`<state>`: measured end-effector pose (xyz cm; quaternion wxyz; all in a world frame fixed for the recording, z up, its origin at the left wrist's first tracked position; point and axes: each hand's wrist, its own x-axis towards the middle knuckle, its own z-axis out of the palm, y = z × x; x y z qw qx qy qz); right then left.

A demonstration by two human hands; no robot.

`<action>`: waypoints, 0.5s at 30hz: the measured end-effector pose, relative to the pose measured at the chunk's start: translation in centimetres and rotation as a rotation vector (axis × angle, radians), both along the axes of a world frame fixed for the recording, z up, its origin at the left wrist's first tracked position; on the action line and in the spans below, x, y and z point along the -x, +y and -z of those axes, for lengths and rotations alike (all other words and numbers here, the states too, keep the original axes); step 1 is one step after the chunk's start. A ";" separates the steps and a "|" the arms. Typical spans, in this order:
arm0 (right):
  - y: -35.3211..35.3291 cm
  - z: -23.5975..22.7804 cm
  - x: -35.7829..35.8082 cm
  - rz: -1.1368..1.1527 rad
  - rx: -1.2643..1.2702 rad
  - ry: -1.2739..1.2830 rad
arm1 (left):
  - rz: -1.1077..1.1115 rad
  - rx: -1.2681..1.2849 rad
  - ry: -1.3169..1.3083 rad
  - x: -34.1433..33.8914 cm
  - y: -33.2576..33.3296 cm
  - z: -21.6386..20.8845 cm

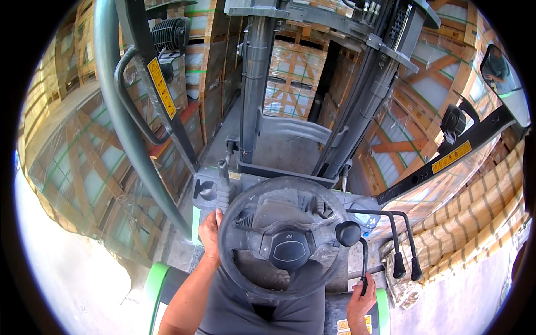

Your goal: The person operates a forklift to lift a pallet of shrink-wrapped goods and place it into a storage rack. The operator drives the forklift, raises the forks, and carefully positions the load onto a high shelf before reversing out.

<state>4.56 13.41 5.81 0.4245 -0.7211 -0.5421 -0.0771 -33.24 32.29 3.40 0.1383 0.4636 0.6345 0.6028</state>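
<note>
In front of me is the dark grey steering wheel (229,259), dusty, with a round black spinner knob (348,233) on its right side. My left hand (210,233) is closed around the left rim, its fingers partly hidden behind it. Low on the right, my right hand (362,301) grips the black handle of a bent control lever (365,257). Two longer levers with black grips, one of them the outer lever (415,268), stand untouched to its right. A ribbed grey lever (223,190) rises from the dashboard, just ahead of my left hand.
The forklift's mast (257,84) stands ahead, with wooden crates (290,78) beyond it. Wrapped crates (89,167) line the left, and more crates (402,134) stand at the right. A striped tan cover (480,206) hangs on the right. A mirror (497,70) sits at upper right.
</note>
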 end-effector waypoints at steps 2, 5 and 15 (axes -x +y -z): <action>0.0 -0.2 0.1 -0.005 0.002 0.014 | 0.002 -0.004 -0.008 -0.1 0.0 -0.1; 0.0 0.5 -0.4 0.001 -0.004 -0.037 | 0.001 -0.002 -0.005 0.0 0.1 0.0; -0.1 -0.7 0.4 -0.003 0.029 0.047 | 0.008 0.015 0.014 0.3 0.5 1.3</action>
